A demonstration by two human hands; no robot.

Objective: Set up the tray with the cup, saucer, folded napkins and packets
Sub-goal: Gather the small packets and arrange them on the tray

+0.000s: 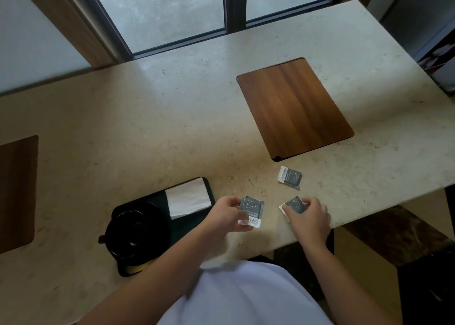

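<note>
A black tray (208, 185) lies near the table's front edge. On it stand a black cup (134, 228) on a black saucer (157, 214), and a folded white napkin (188, 198) at the far end. My left hand (225, 216) holds a grey and white packet (251, 210) just right of the tray. My right hand (309, 217) pinches a second grey packet (294, 205) on the tabletop. A third packet (290, 177) lies loose on the table, farther back.
The pale stone table (172, 118) has a wooden inset panel (294, 107) at the right and another (17, 191) at the left edge. A window frame runs along the far side. The table's front edge is close to my body.
</note>
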